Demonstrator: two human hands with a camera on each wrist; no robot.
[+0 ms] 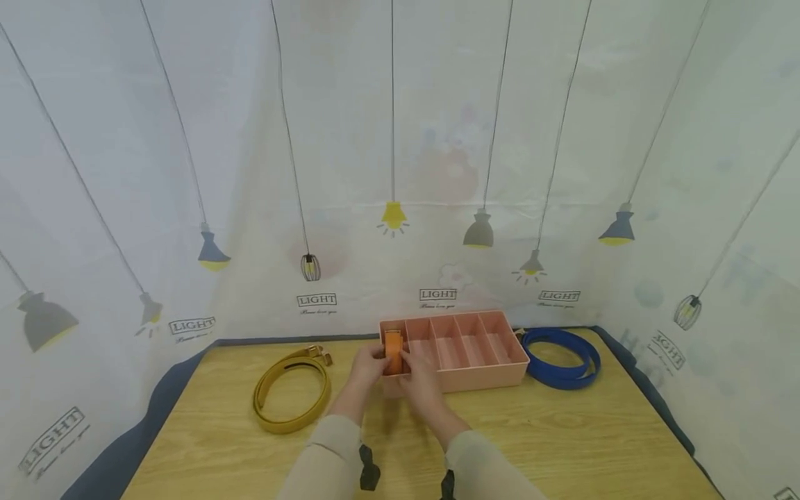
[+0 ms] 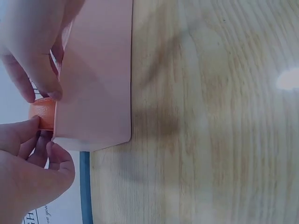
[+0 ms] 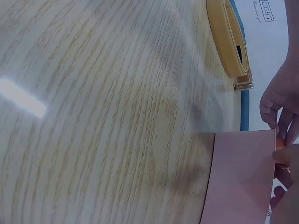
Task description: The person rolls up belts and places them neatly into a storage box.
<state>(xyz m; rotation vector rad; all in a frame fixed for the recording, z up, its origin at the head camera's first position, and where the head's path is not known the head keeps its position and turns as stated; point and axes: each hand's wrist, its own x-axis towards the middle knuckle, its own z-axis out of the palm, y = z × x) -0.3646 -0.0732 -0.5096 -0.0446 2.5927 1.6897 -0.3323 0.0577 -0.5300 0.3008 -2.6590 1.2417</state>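
An orange rolled-up belt (image 1: 393,353) with a metal buckle sits in the leftmost compartment of the pink divided box (image 1: 481,380), its top poking above the rim. From the left side my left hand (image 1: 364,366) pinches it, the thumb against the orange leather (image 2: 44,112) in the left wrist view. My right hand (image 1: 423,383) holds the belt from the other side, its fingers at the box's front wall. How deep the belt lies is hidden by that wall.
A coiled yellow belt (image 1: 294,422) lies on the wooden table (image 1: 250,465) to the left. On the right, a coiled blue belt (image 1: 565,378) lies beside the box. A lamp-patterned curtain (image 1: 350,139) hangs behind the table.
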